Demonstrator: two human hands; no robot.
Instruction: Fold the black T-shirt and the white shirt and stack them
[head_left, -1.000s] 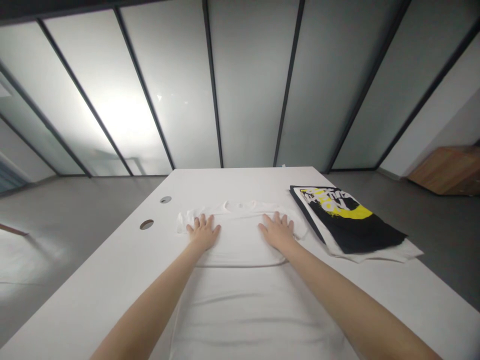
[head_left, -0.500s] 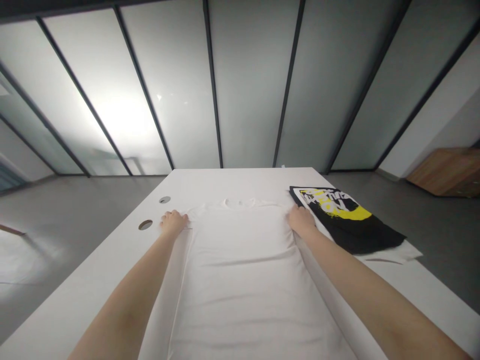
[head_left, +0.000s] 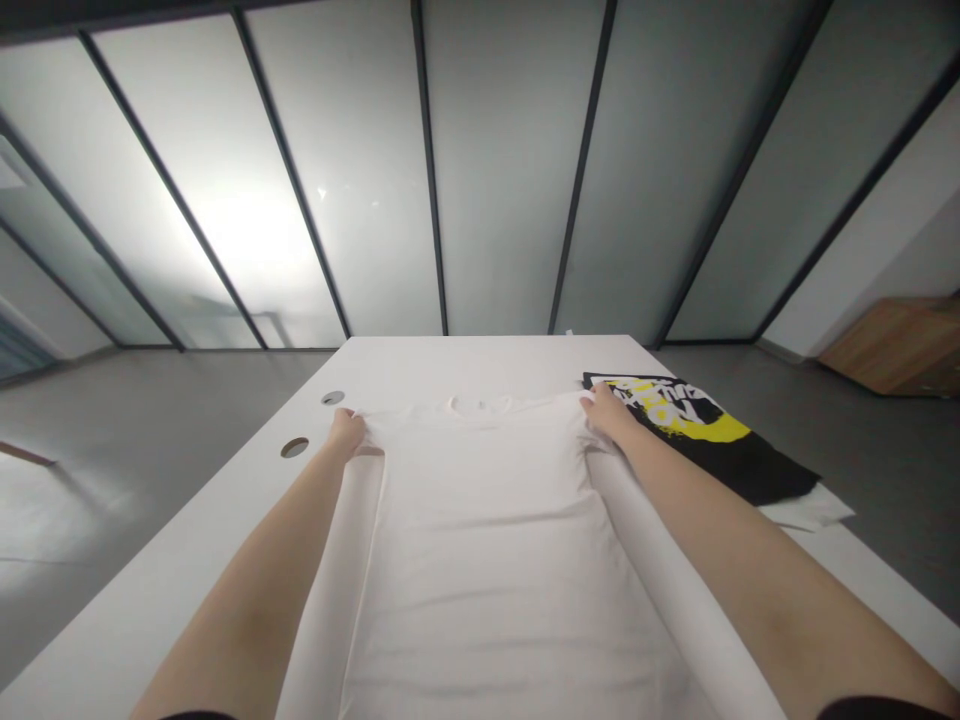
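A white T-shirt lies spread on the white table, its round neckline at the far end and its body running toward me. My left hand is closed on the left sleeve, near the shoulder. On the other side my right hand pinches the right sleeve. Both sleeves look slightly raised off the table. Soft creases cross the middle of the shirt. The lower hem is out of view.
Right of my right hand lies a black cloth with yellow and white print, with white fabric under it. Two round holes are cut in the tabletop at left. Frosted glass panels stand behind; a wooden cabinet is at far right.
Both hands have gone from resting at the sleeves to gripping and lifting them. The sleeves are pulled outward and a little up.
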